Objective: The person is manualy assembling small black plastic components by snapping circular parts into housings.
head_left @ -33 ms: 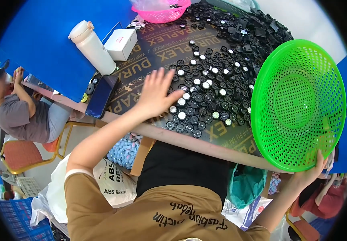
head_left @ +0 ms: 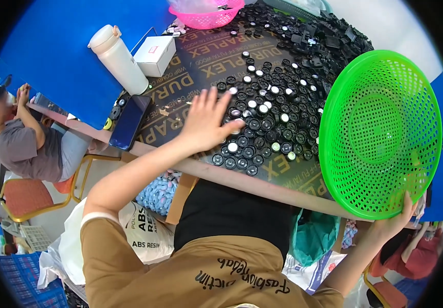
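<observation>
Black wheels (head_left: 275, 118): spread in a loose cluster on the table in front of you, between your left hand and the green basket; several show white round faces among the black ones.
Left hand (head_left: 208, 120): palm down with fingers spread apart, at the left edge of the wheels; you cannot tell from this view whether the palm presses on any of them.
Green basket (head_left: 375, 126): tilted up on your right beside the wheels, its open side toward you, its lower rim reaching past the table's near edge.
Right hand (head_left: 398, 220): clamped on the basket's lower rim, your thumb lying up over the inside.
Table (head_left: 180, 61): dark, printed top with a pale near edge running across in front of your waist.
Black parts (head_left: 334, 41): heaped behind the wheels, toward the far right.
Pink basket (head_left: 206, 21): at the far edge, with clear plastic in it.
Left side: a white bottle (head_left: 121, 64) stands just beside a white box (head_left: 155, 56); a dark phone (head_left: 130, 123) lies nearer you.
Below the edge: blue pieces (head_left: 160, 192) to your left, a green bag (head_left: 314, 238) to your right.
</observation>
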`<control>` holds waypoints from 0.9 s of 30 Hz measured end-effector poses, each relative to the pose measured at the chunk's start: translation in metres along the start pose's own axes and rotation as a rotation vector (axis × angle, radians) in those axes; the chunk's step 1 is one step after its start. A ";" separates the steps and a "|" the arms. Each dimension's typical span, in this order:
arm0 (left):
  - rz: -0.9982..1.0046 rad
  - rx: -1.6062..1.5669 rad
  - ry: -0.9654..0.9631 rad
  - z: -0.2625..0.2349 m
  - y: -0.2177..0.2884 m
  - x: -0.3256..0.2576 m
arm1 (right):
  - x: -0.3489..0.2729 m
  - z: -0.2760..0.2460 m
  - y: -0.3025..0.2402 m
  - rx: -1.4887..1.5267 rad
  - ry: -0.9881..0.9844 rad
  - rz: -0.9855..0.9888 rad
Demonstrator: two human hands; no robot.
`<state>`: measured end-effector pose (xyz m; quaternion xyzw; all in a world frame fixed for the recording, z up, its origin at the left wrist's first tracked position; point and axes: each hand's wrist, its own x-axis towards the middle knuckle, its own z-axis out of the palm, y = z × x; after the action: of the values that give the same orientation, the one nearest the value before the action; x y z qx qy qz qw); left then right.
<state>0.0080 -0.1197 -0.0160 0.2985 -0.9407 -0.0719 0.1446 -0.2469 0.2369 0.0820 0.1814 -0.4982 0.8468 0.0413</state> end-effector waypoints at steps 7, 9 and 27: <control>0.051 -0.104 -0.056 0.023 0.071 0.043 | -0.009 0.047 0.010 -0.073 -0.015 -0.104; 0.062 -0.147 -0.055 0.037 0.086 0.055 | -0.011 0.091 0.023 -0.095 0.030 -0.189; 0.107 -0.468 0.104 0.056 0.064 0.192 | 0.053 0.271 0.096 -0.070 -0.419 -0.560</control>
<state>-0.1939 -0.1767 -0.0111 0.2099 -0.9041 -0.2647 0.2618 -0.2485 -0.0499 0.1392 0.4796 -0.4553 0.7294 0.1751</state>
